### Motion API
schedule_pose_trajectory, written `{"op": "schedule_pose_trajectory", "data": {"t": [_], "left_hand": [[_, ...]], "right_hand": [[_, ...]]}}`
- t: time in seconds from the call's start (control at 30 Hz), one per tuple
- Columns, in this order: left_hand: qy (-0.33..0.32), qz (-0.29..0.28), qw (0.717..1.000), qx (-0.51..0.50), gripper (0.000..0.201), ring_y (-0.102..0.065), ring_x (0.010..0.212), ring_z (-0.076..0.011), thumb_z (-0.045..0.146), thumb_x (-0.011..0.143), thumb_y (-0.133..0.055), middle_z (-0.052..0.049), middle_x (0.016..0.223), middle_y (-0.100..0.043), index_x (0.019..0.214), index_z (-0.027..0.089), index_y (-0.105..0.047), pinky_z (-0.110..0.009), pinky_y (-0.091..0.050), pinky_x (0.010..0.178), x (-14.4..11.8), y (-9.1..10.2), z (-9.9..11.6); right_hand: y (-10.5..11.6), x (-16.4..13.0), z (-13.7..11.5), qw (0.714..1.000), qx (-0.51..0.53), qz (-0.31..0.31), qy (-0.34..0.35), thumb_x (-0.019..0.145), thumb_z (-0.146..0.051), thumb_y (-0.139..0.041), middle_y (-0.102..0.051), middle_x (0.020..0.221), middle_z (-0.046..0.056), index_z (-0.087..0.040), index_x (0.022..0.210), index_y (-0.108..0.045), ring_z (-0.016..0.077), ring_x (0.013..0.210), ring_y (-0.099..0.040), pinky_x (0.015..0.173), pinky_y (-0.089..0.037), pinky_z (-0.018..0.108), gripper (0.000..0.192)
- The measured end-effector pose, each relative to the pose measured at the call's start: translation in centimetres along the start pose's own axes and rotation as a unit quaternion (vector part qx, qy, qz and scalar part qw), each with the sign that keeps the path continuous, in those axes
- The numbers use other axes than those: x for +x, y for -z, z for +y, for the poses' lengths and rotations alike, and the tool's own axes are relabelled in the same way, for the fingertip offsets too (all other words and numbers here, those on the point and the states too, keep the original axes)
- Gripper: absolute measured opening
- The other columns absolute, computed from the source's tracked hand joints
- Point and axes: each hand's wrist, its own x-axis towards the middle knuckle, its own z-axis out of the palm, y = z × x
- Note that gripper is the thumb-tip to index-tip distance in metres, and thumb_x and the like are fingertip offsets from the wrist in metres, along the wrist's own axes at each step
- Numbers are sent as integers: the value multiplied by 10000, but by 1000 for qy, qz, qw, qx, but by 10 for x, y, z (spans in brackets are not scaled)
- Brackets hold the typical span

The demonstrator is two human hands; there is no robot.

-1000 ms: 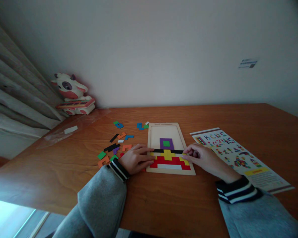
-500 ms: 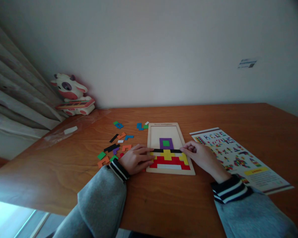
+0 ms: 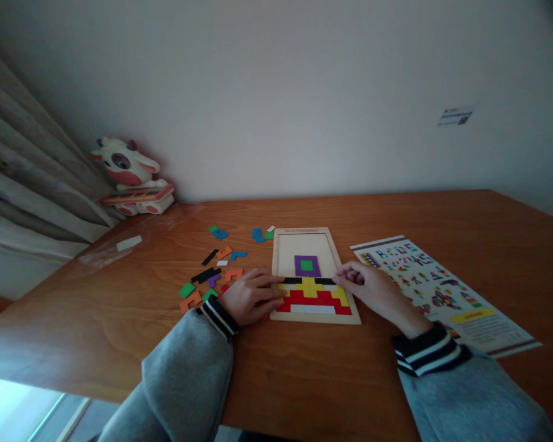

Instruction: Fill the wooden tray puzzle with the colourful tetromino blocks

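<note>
A wooden puzzle tray (image 3: 316, 320) lies flat on the table between my hands. In its lower part sit red pieces (image 3: 317, 298), a white piece (image 3: 313, 309) and yellow pieces (image 3: 309, 286). Black pieces (image 3: 324, 281) run across above them, either side of a yellow tip. Higher up, a purple square frame (image 3: 298, 266) surrounds a green square (image 3: 306, 266). My left hand (image 3: 251, 298) is open, its fingers stretched over the tray's left edge. My right hand (image 3: 362, 285) pinches at the right end of the black row, fingertips hiding that end.
Loose coloured pieces, among them an orange one (image 3: 234, 274) and a green one (image 3: 187, 290), lie left of the tray. A printed pattern sheet (image 3: 470, 307) rests at the right. A cow-shaped toy keyboard (image 3: 136, 178) stands at the back left beside the curtain (image 3: 41, 159).
The view has shifted very slightly. Both hands keep nearly the same places at the tray, and the right fingers look a little more curled.
</note>
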Motion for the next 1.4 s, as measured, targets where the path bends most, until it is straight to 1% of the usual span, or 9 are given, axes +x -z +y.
{"op": "schedule_pose_trajectory", "data": {"t": [0.13, 0.23, 0.33, 0.4, 0.53, 0.63, 0.77, 0.97, 1.4], "left_hand": [[1, 1, 1000, -2, 254, -604, 1062, -220, 326, 958, -554, -77, 1264, -661, 1135, 233, -711, -401, -524, 942, 1, 0, 1], [8, 1, 1000, -7, 264, -608, 1053, -220, 332, 953, -560, -80, 1251, -667, 1148, 226, -703, -398, -527, 935, 2, 2, 2], [14, 5, 1000, -14, 282, -604, 1075, -233, 339, 953, -557, -94, 1243, -666, 1172, 220, -689, -413, -523, 949, 3, 3, 4], [15, 4, 1000, -21, 297, -601, 1106, -240, 352, 954, -555, -104, 1255, -658, 1188, 217, -677, -426, -517, 968, 6, 3, 6], [28, 0, 999, -34, 345, -556, 1226, -240, 341, 983, -511, -93, 1335, -616, 1291, 218, -606, -437, -471, 1050, 19, -3, 8], [58, -4, 998, -34, 381, -496, 1316, -238, 317, 1004, -464, -106, 1381, -583, 1350, 180, -547, -447, -422, 1111, 33, -12, 7], [61, -20, 998, -21, 341, -496, 1321, -250, 319, 1000, -468, -119, 1368, -594, 1262, 156, -615, -463, -413, 1116, 44, -21, 5], [45, -20, 999, -20, 323, -542, 1249, -247, 325, 1005, -456, -107, 1332, -620, 1221, 179, -647, -462, -445, 1070, 43, -18, 7], [44, -25, 998, -22, 343, -539, 1238, -249, 362, 998, -465, -108, 1345, -602, 1250, 198, -632, -459, -445, 1060, 40, -19, 5]], "right_hand": [[3, -2, -2, 999, -23, -9, 28, 897, -446, -565, -648, 709, 1, -247, 888, -708, 162, 634, -560, 584, -427, 287, 245], [3, -3, -6, 997, -39, 19, 56, 920, -431, -540, -664, 766, 32, -241, 903, -712, 185, 686, -591, 634, -481, 320, 257], [-1, -2, -15, 988, -47, 65, 130, 962, -389, -479, -702, 989, 85, -234, 1020, -698, 232, 920, -639, 838, -523, 401, 274], [-6, 0, -22, 979, -50, 62, 189, 983, -340, -440, -686, 1153, 90, -243, 1132, -671, 245, 1093, -613, 980, -483, 448, 292], [-17, 9, -34, 968, -67, 33, 238, 982, -230, -409, -656, 1276, 77, -255, 1277, -612, 233, 1199, -581, 1056, -452, 459, 359], [-24, 15, -33, 967, -77, 30, 242, 965, -181, -407, -661, 1268, 83, -251, 1324, -578, 228, 1181, -594, 1040, -468, 455, 404], [-29, 18, -27, 970, -93, 26, 224, 954, -164, -413, -688, 1194, 97, -237, 1329, -575, 235, 1114, -624, 1000, -493, 459, 415], [-30, 17, -24, 973, -83, 30, 215, 950, -197, -454, -700, 1143, 99, -257, 1272, -621, 244, 1070, -641, 973, -511, 460, 368], [-31, 16, -27, 977, -66, 29, 203, 937, -196, -486, -700, 1129, 103, -247, 1250, -639, 237, 1072, -638, 975, -512, 436, 352]]}}
